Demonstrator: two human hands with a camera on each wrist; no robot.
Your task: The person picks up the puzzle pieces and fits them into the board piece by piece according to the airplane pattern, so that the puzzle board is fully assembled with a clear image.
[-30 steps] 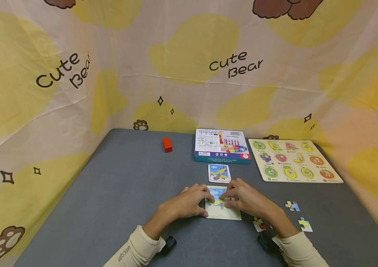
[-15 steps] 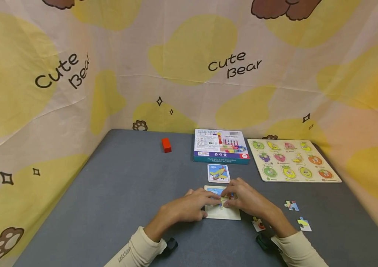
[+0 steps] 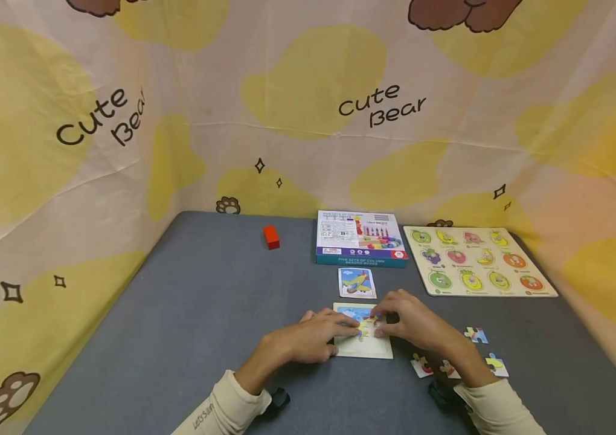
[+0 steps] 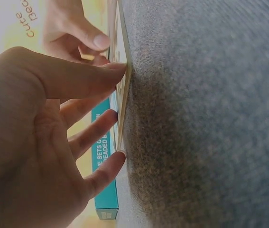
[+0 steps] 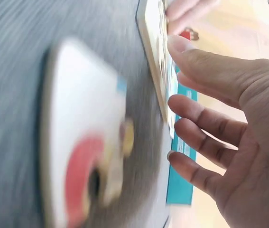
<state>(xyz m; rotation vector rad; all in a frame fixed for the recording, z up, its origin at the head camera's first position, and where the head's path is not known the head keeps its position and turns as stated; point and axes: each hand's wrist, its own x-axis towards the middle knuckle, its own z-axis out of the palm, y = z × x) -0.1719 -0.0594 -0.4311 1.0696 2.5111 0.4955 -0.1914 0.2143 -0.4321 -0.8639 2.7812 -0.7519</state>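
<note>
A pale jigsaw board (image 3: pixel 362 349) lies on the grey table with a partly filled picture of blue sky and yellow shapes. My left hand (image 3: pixel 313 335) rests at its left side, fingers extended over the picture and thumb at the near left edge. In the left wrist view the thumb (image 4: pixel 82 80) lies on the board's rim (image 4: pixel 125 95), the other fingers spread. My right hand (image 3: pixel 413 320) is at the board's right side, thumb and index fingertips apart over the jigsaw pieces there. In the right wrist view its other fingers (image 5: pixel 196 133) are loosely spread.
Loose jigsaw pieces lie right of the board, including a red-patterned piece (image 3: pixel 422 365) and a yellow one (image 3: pixel 497 365). Behind stand an airplane picture card (image 3: pixel 357 283), a flat box (image 3: pixel 361 238), a fruit board (image 3: pixel 484 263) and a red block (image 3: pixel 272 237).
My left index finger has moved right onto the middle of the picture. My right hand has shifted slightly right, its thumb and index finger spreading apart, and another loose piece shows beside its wrist.
</note>
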